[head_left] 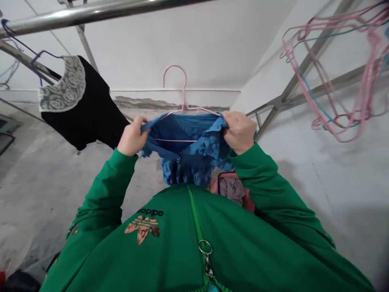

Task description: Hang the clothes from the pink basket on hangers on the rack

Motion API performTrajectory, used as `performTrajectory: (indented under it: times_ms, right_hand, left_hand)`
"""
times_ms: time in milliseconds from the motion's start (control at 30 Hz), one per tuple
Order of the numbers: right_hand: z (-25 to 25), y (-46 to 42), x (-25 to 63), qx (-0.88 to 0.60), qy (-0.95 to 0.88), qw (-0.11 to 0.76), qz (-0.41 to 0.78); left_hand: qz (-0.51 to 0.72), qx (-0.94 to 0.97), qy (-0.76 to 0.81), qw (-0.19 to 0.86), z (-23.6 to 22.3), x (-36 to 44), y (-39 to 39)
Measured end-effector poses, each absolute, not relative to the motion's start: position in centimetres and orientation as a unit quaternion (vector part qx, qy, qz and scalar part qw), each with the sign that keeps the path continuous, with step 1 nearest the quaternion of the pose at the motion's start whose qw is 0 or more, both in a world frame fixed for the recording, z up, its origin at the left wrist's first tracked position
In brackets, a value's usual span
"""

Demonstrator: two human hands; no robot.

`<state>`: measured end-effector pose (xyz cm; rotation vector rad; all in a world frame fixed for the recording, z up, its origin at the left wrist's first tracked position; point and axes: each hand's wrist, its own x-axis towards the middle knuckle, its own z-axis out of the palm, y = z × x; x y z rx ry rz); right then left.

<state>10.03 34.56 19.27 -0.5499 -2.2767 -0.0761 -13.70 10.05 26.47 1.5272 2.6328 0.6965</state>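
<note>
A blue ruffled garment (pixel 191 156) hangs over a pink wire hanger (pixel 182 95) held up in front of my chest. My left hand (pixel 132 136) is closed on the garment's left edge at the hanger's shoulder. My right hand (pixel 240 130) is closed on the right edge, fingers curled over the cloth. The hanger's hook points up and its lower wire shows across the garment's opening. Both arms wear green jacket sleeves.
A black garment with a white lace collar (pixel 80 105) hangs on a purple hanger from a steel rail (pixel 91 14) at upper left. Several empty pink hangers (pixel 349 81) hang on the metal rack at right. A basket with grey cloth (pixel 232 188) sits below.
</note>
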Motion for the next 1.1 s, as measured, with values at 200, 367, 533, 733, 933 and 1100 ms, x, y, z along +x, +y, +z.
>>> performTrajectory:
  times_ms: [200,367,533,733,933,1100]
  right_hand:
    - [19.3,36.4,12.3,-0.159,-0.87,0.467,0.006]
    - [20.3,37.0,13.9,-0.119,-0.859,0.496,0.034]
    - [21.3,36.7,14.5,-0.129,-0.847,0.513,0.054]
    - [20.5,36.9,14.4,-0.126,-0.84,0.522,0.072]
    - [20.2,35.9,12.7,-0.124,-0.844,0.514,0.09]
    - [21.3,34.7,11.8,-0.056,-0.85,0.498,0.162]
  left_hand:
    - [0.304,0.554,0.766,0.117,26.3,-16.3,8.1]
    - [0.279,0.557,0.782,0.015,23.4,-19.9,9.3]
    - [0.319,0.532,0.777,0.104,21.7,-20.6,10.1]
    - [0.301,0.574,0.761,0.012,24.8,-20.3,8.5]
    - [0.234,0.653,0.717,-0.063,27.7,-15.2,10.5]
    - [0.217,0.606,0.756,-0.118,25.9,-14.2,11.8]
